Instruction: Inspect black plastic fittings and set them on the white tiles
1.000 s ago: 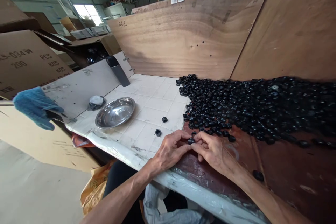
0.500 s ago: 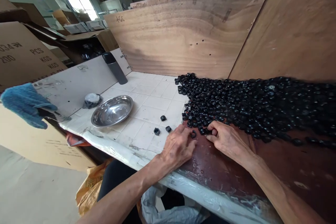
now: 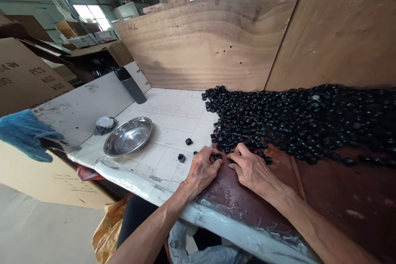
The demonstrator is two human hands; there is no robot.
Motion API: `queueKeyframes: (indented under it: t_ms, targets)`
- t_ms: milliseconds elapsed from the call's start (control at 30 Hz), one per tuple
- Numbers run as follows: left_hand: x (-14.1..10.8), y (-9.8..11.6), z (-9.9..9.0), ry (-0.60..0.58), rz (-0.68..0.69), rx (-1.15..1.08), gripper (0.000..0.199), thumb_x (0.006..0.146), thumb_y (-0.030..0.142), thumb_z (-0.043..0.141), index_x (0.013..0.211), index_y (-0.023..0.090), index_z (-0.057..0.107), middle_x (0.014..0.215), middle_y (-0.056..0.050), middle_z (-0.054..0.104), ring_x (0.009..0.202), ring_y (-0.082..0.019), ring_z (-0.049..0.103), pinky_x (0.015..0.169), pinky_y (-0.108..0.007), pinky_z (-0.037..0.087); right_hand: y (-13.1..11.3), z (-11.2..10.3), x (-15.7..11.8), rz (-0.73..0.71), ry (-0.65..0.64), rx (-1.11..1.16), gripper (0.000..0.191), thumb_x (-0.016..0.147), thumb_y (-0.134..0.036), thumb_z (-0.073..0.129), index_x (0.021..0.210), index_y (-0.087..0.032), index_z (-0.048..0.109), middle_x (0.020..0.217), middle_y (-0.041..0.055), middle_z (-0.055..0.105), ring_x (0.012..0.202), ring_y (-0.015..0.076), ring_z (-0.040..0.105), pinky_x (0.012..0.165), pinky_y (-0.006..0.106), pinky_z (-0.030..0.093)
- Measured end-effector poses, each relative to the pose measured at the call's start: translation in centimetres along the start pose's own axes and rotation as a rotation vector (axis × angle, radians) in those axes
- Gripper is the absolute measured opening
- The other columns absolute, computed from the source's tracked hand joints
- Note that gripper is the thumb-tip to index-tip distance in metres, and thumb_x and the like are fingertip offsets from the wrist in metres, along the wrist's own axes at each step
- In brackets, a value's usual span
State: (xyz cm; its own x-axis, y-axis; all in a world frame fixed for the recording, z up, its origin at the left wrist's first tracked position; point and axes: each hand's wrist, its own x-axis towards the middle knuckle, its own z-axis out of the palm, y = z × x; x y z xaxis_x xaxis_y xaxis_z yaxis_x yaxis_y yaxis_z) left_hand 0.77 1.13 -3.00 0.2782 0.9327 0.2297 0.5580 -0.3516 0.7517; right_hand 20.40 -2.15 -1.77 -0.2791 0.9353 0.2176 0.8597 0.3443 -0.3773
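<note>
On the reddish-brown part of the tabletop, my left hand (image 3: 202, 168) is closed, thumb and fingers around a small black ring-like piece (image 3: 218, 156). Just right of it, my right hand (image 3: 252, 169) has its thumb and forefinger close together on another small black piece, mostly hidden by the fingertips. Both hands are at the near edge of a large heap of the same black pieces (image 3: 272, 119). Left of my left hand, loose black pieces (image 3: 181, 158) lie on the white tiled surface, one partly covered by the hand.
A shallow steel bowl (image 3: 128, 137) sits on the tiles, near a wrapped white-topped bundle (image 3: 105, 125) and a dark bottle (image 3: 130, 86). Wooden boards (image 3: 198, 49) wall the back. A blue cloth (image 3: 27, 134) hangs at left by cardboard boxes (image 3: 27, 74). Another person is behind the boards.
My left fingers have closed on the ring-like piece that lay beside them. My right hand has come left, away from the heap's edge, nearer my left. The view has shifted slightly.
</note>
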Motion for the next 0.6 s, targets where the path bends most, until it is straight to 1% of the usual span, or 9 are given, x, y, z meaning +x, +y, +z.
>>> queueKeyframes:
  t_ms: [67,100,200,300,367,433,467,533,600]
  targets:
    - [0.2,0.1,-0.1,0.051,-0.041,-0.046,0.013,0.079,0.016,0.067,0.091,0.019,0.067,0.073,0.002,0.061,0.061,-0.013,0.056,0.061,-0.026,0.046,-0.2,-0.2,-0.1,0.0,-0.005,0.022,0.013,0.088,-0.013,0.057,0.092,-0.021,0.066,0.1,0.0057,0.057,0.071,0.0155,0.062,0.064,0.027,0.047]
    - [0.3,0.3,-0.1,0.055,-0.054,-0.09,0.013,0.079,0.017,0.067,0.092,0.019,0.067,0.073,0.002,0.062,0.06,-0.012,0.056,0.06,-0.026,0.046,-0.3,-0.2,-0.1,0.002,-0.004,0.036,0.012,0.087,-0.012,0.056,0.09,-0.021,0.064,0.099,0.0058,0.057,0.071,0.0155,0.062,0.064,0.027,0.048]
    - [0.3,1.0,0.0,-0.032,-0.154,-0.368,0.017,0.08,0.021,0.069,0.096,0.018,0.066,0.072,0.002,0.064,0.06,-0.012,0.058,0.059,-0.025,0.047,-0.3,-0.3,0.0,0.029,0.047,0.141,0.01,0.086,-0.012,0.053,0.088,-0.02,0.059,0.096,0.006,0.058,0.072,0.016,0.061,0.066,0.028,0.049]
    - [0.2,1.8,-0.1,-0.135,-0.282,-0.723,0.024,0.079,0.028,0.076,0.096,0.016,0.065,0.081,-0.002,0.07,0.071,-0.014,0.067,0.071,-0.027,0.053,-0.3,-0.5,0.4,0.169,0.113,0.393,0.005,0.084,-0.021,0.059,0.089,-0.02,0.06,0.087,0.0039,0.062,0.066,0.0153,0.061,0.064,0.029,0.051]
    - [0.2,2.1,-0.4,-0.17,-0.329,-0.889,0.032,0.077,0.031,0.08,0.102,0.015,0.066,0.086,-0.003,0.073,0.079,-0.016,0.07,0.082,-0.031,0.055,-0.4,-0.9,0.8,0.31,0.114,0.646,0.019,0.085,-0.031,0.061,0.099,-0.019,0.064,0.08,0.0014,0.064,0.062,0.0157,0.062,0.062,0.029,0.053]
    - [0.2,2.2,-0.6,-0.185,-0.352,-0.983,0.038,0.075,0.032,0.083,0.106,0.015,0.067,0.087,-0.004,0.075,0.08,-0.016,0.072,0.086,-0.032,0.056,-0.7,-1.4,1.0,0.41,0.087,0.85,0.032,0.087,-0.04,0.061,0.11,-0.017,0.066,0.075,0.0005,0.066,0.066,0.0176,0.066,0.065,0.031,0.056]
    - [0.3,2.2,-0.6,-0.186,-0.356,-1.009,0.039,0.074,0.032,0.084,0.106,0.015,0.068,0.087,-0.004,0.075,0.08,-0.016,0.072,0.087,-0.032,0.056,-0.8,-1.6,1.1,0.43,0.08,0.913,0.036,0.088,-0.043,0.061,0.111,-0.017,0.068,0.075,0.0011,0.067,0.069,0.0186,0.068,0.068,0.031,0.057]
    - [0.3,2.1,-0.7,-0.18,-0.345,-1.036,0.037,0.073,0.031,0.086,0.103,0.015,0.07,0.088,-0.003,0.075,0.079,-0.015,0.072,0.086,-0.031,0.056,-1.1,-1.8,1.1,0.433,0.089,0.97,0.035,0.086,-0.047,0.064,0.103,-0.017,0.07,0.077,0.0031,0.071,0.075,0.0202,0.071,0.073,0.032,0.058]
    - [0.4,2.1,-0.6,-0.17,-0.323,-1.047,0.035,0.073,0.03,0.086,0.102,0.016,0.072,0.089,-0.003,0.074,0.08,-0.014,0.071,0.086,-0.03,0.056,-1.1,-1.7,1.0,0.401,0.097,0.977,0.031,0.084,-0.046,0.068,0.096,-0.017,0.07,0.081,0.0047,0.073,0.078,0.0213,0.072,0.074,0.032,0.059]
